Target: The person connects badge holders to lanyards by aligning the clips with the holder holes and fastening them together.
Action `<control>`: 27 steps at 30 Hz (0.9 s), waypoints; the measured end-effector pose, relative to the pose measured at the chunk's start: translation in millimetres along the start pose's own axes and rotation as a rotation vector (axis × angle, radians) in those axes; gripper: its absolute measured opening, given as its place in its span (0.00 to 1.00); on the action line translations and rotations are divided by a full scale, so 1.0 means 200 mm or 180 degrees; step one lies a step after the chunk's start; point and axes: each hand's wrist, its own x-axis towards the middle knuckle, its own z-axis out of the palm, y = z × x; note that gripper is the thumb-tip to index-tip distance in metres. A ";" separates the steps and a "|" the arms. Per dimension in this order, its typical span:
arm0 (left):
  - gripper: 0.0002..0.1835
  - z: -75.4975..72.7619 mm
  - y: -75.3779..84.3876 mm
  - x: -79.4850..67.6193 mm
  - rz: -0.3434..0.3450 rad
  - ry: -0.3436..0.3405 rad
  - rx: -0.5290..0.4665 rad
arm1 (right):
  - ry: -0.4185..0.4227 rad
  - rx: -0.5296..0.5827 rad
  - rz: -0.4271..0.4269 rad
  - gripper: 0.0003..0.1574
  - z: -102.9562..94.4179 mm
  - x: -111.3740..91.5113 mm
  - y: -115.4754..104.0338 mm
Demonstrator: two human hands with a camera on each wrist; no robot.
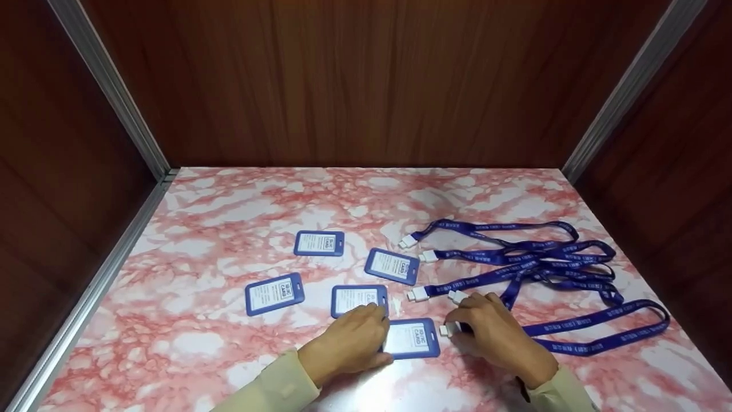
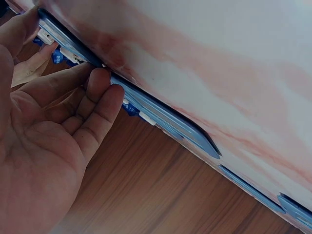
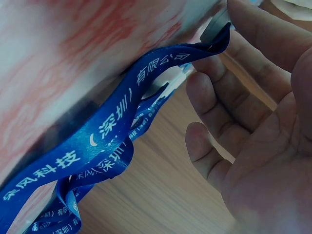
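My left hand [image 1: 349,340] grips a blue ID card holder [image 1: 410,339] at its left end. In the left wrist view, thumb and fingers lie at opposite edges of that card holder [image 2: 68,38]. Just right of its slotted end, my right hand [image 1: 494,332] pinches the white plastic clip [image 1: 447,330] of a blue lanyard [image 1: 595,345]. A small gap separates clip and card holder. In the right wrist view, the lanyard strap [image 3: 114,114] with white lettering trails from the clip [image 3: 214,27], while the other fingers [image 3: 200,92] are loosely curled.
More card holders lie at the left and middle, including one [image 1: 319,243] at the back and one [image 1: 274,293] furthest left. Several lanyards [image 1: 514,252] overlap on the right, their white clips [image 1: 418,294] pointing left. Dark wood panels [image 1: 366,86] enclose the marbled table [image 1: 200,343].
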 end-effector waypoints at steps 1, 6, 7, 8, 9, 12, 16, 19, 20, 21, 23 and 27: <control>0.33 0.00 0.00 0.00 0.0005 0.0005 0.0012 | -0.0014 -0.0009 0.0010 0.15 0.00 0.00 0.00; 0.33 0.00 0.00 0.02 0.0027 0.0027 0.0060 | -0.0131 -0.0038 0.0110 0.14 0.00 0.00 -0.01; 0.33 0.00 0.00 0.02 0.0024 0.0021 0.0055 | -0.0146 -0.0034 0.0119 0.14 0.00 0.00 -0.01; 0.33 0.01 0.00 0.02 0.0023 0.0016 0.0062 | -0.0153 -0.0031 0.0125 0.14 0.00 0.00 -0.01; 0.33 0.01 0.00 0.02 0.0021 0.0013 0.0062 | -0.0156 -0.0026 0.0122 0.14 0.00 0.00 -0.01; 0.33 0.00 0.00 0.02 0.0030 0.0006 0.0063 | -0.0136 -0.0010 0.0097 0.14 0.00 0.01 -0.01; 0.34 0.00 0.00 0.03 0.0039 -0.0013 0.0054 | -0.0066 -0.0007 0.0014 0.15 0.00 0.00 -0.01; 0.34 0.00 0.01 0.03 0.0025 -0.0042 0.0034 | -0.0064 -0.0004 -0.0010 0.15 0.00 0.00 -0.01; 0.34 0.00 0.01 0.03 0.0024 -0.0037 0.0041 | -0.0076 -0.0006 -0.0008 0.15 0.00 0.00 -0.01; 0.34 0.00 0.01 0.03 0.0020 -0.0035 0.0045 | -0.0094 -0.0003 0.0004 0.15 0.00 0.00 -0.01; 0.34 0.00 0.01 0.03 0.0021 -0.0019 0.0061 | -0.0128 0.0000 0.0022 0.14 0.00 0.00 -0.01; 0.33 0.01 0.01 0.03 0.0022 0.0009 0.0074 | -0.0141 0.0012 0.0014 0.13 0.00 0.01 -0.01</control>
